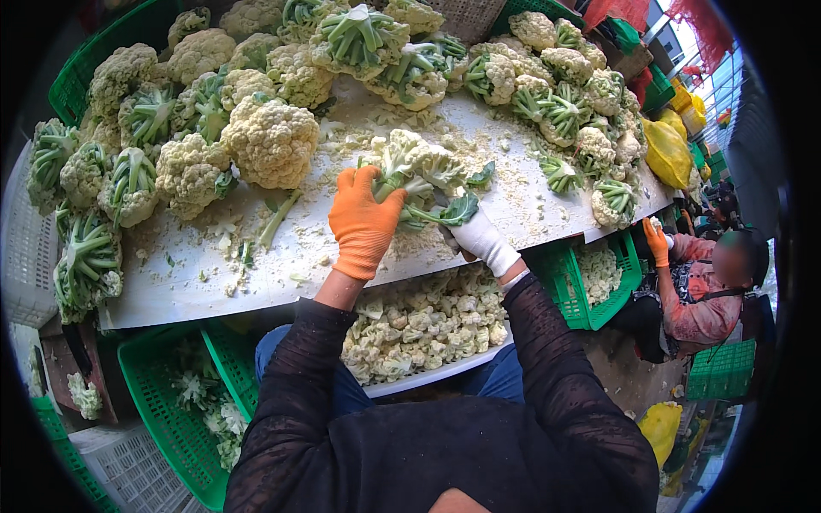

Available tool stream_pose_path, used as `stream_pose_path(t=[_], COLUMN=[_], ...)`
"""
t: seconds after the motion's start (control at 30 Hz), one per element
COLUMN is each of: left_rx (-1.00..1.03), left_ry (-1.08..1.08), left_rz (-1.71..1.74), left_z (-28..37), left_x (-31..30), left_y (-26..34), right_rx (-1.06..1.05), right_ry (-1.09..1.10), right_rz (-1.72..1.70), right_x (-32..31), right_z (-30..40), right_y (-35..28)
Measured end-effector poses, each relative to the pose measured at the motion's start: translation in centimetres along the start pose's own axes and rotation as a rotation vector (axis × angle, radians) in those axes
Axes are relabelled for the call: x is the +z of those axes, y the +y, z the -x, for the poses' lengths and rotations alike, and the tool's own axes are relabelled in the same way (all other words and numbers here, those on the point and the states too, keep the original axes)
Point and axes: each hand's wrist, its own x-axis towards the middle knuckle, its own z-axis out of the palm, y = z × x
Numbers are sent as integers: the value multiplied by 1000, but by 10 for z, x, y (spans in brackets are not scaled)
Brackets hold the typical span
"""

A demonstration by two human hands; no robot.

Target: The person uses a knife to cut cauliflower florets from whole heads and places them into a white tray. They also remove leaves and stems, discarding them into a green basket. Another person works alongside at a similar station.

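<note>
My left hand [364, 221], in an orange glove, grips the stem side of a partly cut cauliflower head [420, 160] over the white tabletop [295, 237]. At its lower right, my right hand [480, 237] in a white glove is closed around something dark, perhaps a knife handle, mostly hidden by a green leaf [460, 210]. The cut head lies between both hands, its pale inner branches showing. Just beneath the table edge, a white tub [410, 386] full of small cauliflower florets [423, 327] rests at my lap.
Whole cauliflowers [269, 141] are heaped at the left, the back and the right [564, 96]. Crumbs and a cut stem [279, 218] lie on the table. Green crates [167, 410] with trimmings stand lower left; another green crate [580, 288] holds florets at right. A co-worker [699, 288] sits farther right.
</note>
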Motion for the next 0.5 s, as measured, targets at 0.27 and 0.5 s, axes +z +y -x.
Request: stream_pose_path(t=[0.27, 0.5], left_rx=[51, 84], left_ry=[60, 72], left_rz=[-100, -214], left_z=[0, 2], left_x=[-4, 9], left_y=[0, 0], right_rx=[-222, -24], right_ry=[359, 205], right_rz=[229, 408], right_x=[-16, -37], right_z=[16, -15], right_y=[-30, -80])
